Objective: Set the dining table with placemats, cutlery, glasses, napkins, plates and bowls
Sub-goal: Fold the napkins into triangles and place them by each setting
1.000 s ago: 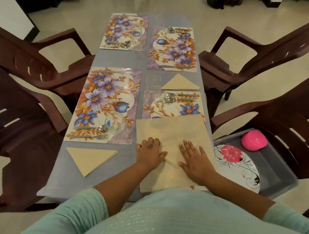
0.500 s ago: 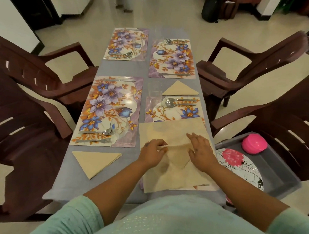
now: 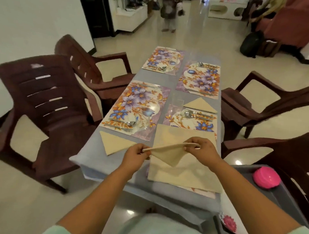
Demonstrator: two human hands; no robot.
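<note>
Grey dining table point(image 3: 112, 161) set with floral placemats point(image 3: 132, 106): left hand point(image 3: 136, 156) and right hand point(image 3: 202, 150) each pinch a corner of a folded beige napkin point(image 3: 168, 153), apparently lifted clear.

The near right placemat point(image 3: 204, 192) lies mostly under napkins point(image 3: 183, 173); the flowered plate point(image 3: 229, 225) is half hidden by the grey tray point(image 3: 278, 193).

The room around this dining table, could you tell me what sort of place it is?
Probably a home's dining area opening onto a living room: dark brown plastic armchairs surround a grey-clothed table laid with floral placemats, and a red sofa stands beyond on the glossy tiled floor.
</note>
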